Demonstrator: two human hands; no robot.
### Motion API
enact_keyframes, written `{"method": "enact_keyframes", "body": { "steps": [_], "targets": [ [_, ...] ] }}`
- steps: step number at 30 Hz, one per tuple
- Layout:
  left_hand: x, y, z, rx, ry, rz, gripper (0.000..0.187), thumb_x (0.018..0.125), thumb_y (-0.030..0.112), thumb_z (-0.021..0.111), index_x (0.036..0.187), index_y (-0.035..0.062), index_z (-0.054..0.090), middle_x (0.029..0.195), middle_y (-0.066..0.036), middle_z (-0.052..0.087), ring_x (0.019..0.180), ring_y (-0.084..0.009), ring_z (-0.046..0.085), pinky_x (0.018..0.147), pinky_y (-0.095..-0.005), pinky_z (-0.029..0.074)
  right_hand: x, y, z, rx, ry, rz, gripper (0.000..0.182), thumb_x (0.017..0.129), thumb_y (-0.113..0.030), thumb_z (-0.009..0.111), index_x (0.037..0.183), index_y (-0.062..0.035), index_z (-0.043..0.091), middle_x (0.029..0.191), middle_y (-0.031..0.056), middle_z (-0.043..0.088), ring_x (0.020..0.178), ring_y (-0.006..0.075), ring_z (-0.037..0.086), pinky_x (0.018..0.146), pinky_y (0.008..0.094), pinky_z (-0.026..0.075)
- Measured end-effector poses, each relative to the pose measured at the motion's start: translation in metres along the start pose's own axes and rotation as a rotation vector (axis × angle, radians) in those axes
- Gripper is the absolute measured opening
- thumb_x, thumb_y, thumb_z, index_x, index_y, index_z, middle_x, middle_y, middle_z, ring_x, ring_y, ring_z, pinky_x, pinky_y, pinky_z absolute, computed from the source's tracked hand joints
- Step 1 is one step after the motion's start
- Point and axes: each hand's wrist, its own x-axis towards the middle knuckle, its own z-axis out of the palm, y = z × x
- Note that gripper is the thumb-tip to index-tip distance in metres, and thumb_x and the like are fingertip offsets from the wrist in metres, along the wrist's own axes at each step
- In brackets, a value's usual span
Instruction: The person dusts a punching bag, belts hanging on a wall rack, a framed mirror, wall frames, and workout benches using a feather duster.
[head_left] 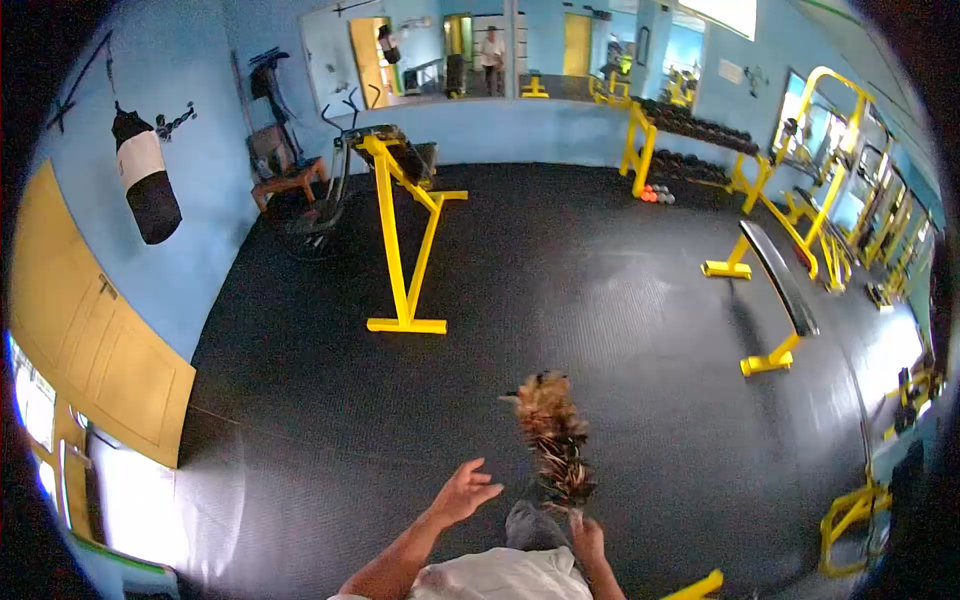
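A brown feather duster (552,420) points away from me, its feathered head over the black floor. My right hand (587,540) is closed around its lower end; the handle is mostly hidden. To the left of the duster, my left hand (466,492) is held in the air with its fingers apart and nothing in it. The two hands are apart from each other.
Black rubber flooring (320,420) spreads ahead. A yellow-framed bench (395,230) stands ahead left, a flat bench (778,275) to the right. A dumbbell rack (690,140) is at the back. A punching bag (148,180) hangs near a yellow door (95,330).
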Motion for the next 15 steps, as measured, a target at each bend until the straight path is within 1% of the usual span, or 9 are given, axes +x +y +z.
{"method": "enact_keyframes", "body": {
  "steps": [2, 3, 5, 7, 9, 10, 11, 12, 15],
  "targets": [
    [0.036, 0.01, -0.012, -0.075, 0.145, -0.081, 0.081, 0.078, 0.039, 0.068, 0.135, -0.0002, 0.026, 0.119, -0.023, 0.051, 0.103, -0.0272, 0.056, 0.082, -0.0369, 0.048, 0.054, -0.03, -0.013, 0.129, -0.029, 0.075, 0.04, 0.091, -0.034, 0.048, 0.081, 0.0032, 0.059, 0.075, 0.0174, 0.061, 0.07, 0.025, 0.056, 0.067, 0.038, 0.044],
    [0.057, 0.018, -0.019, -0.075, 0.158, -0.084, 0.081, 0.078, 0.039, 0.068, 0.135, -0.0002, 0.026, 0.119, -0.023, 0.051, 0.103, -0.0272, 0.056, 0.082, -0.0369, 0.048, 0.087, -0.047, -0.021, 0.129, -0.04, 0.068, 0.04, 0.091, -0.034, 0.048, 0.081, 0.0032, 0.059, 0.075, 0.0174, 0.061, 0.07, 0.025, 0.056, 0.067, 0.038, 0.044],
    [0.102, 0.036, -0.04, -0.049, 0.283, -0.075, 0.076, 0.077, 0.033, 0.07, 0.133, -0.0003, 0.03, 0.112, -0.02, 0.056, 0.101, -0.0256, 0.057, 0.08, -0.0351, 0.049, 0.166, -0.075, -0.034, 0.143, -0.064, -0.254, 0.036, 0.089, -0.032, 0.05, 0.079, 0.0014, 0.059, 0.068, 0.0189, 0.058, 0.061, 0.0265, 0.055, 0.057, 0.0389, 0.04],
    [0.139, 0.068, -0.059, -0.096, 0.353, -0.047, 0.073, 0.077, 0.03, 0.07, 0.132, 0.0, 0.032, 0.111, -0.019, 0.057, 0.099, -0.0242, 0.058, 0.079, -0.0344, 0.049, 0.252, -0.099, -0.04, 0.322, -0.33, -0.094, 0.027, 0.093, -0.023, 0.047, 0.086, 0.0011, 0.056, 0.068, 0.0091, 0.054, 0.066, 0.0156, 0.05, 0.06, 0.0325, 0.042],
    [0.177, 0.084, -0.07, -0.172, 0.434, -0.004, 0.07, 0.077, 0.027, 0.07, 0.131, 0.0004, 0.033, 0.109, -0.018, 0.058, 0.098, -0.0227, 0.058, 0.078, -0.0337, 0.049, 0.283, -0.221, -0.082, 0.106, -0.312, -0.275, 0.025, 0.093, -0.022, 0.046, 0.081, -0.0018, 0.053, 0.063, 0.0039, 0.049, 0.061, 0.0116, 0.047, 0.053, 0.0291, 0.037],
    [0.201, 0.085, -0.076, -0.156, 0.466, -0.002, 0.067, 0.078, 0.024, 0.07, 0.13, 0.0005, 0.034, 0.108, -0.017, 0.058, 0.095, -0.0213, 0.059, 0.077, -0.033, 0.049, 0.312, -0.257, -0.09, 0.085, -0.325, -0.288, 0.025, 0.093, -0.022, 0.046, 0.081, -0.0018, 0.053, 0.063, 0.0039, 0.049, 0.061, 0.0116, 0.047, 0.053, 0.0291, 0.037],
    [0.224, 0.082, -0.084, -0.136, 0.494, -0.003, 0.065, 0.078, 0.022, 0.07, 0.129, 0.0007, 0.036, 0.107, -0.016, 0.059, 0.092, -0.0199, 0.059, 0.076, -0.0322, 0.049, 0.337, -0.285, -0.093, 0.077, -0.359, -0.368, 0.026, 0.093, -0.024, 0.046, 0.078, -0.0027, 0.051, 0.063, 0.0034, 0.048, 0.06, 0.0107, 0.045, 0.052, 0.0286, 0.036],
    [0.256, 0.053, -0.083, -0.427, 0.492, 0.132, 0.063, 0.078, 0.019, 0.07, 0.128, -0.0005, 0.037, 0.102, -0.014, 0.06, 0.088, -0.0177, 0.059, 0.075, -0.0303, 0.049, 0.362, -0.303, -0.093, 0.073, -0.391, -0.445, 0.028, 0.093, -0.025, 0.045, 0.075, -0.0035, 0.049, 0.062, 0.003, 0.047, 0.058, 0.0098, 0.044, 0.05, 0.0281, 0.035],
    [0.302, 0.067, -0.098, -0.383, 0.521, 0.037, 0.061, 0.077, 0.017, 0.071, 0.126, -0.0013, 0.04, 0.099, -0.013, 0.061, 0.088, -0.017, 0.059, 0.077, -0.0295, 0.048, 0.431, -0.333, -0.067, 0.029, -0.473, -0.436, 0.029, 0.093, -0.025, 0.045, 0.076, -0.0024, 0.049, 0.062, 0.0027, 0.048, 0.055, 0.0109, 0.043, 0.049, 0.0293, 0.035]
  ]
}}
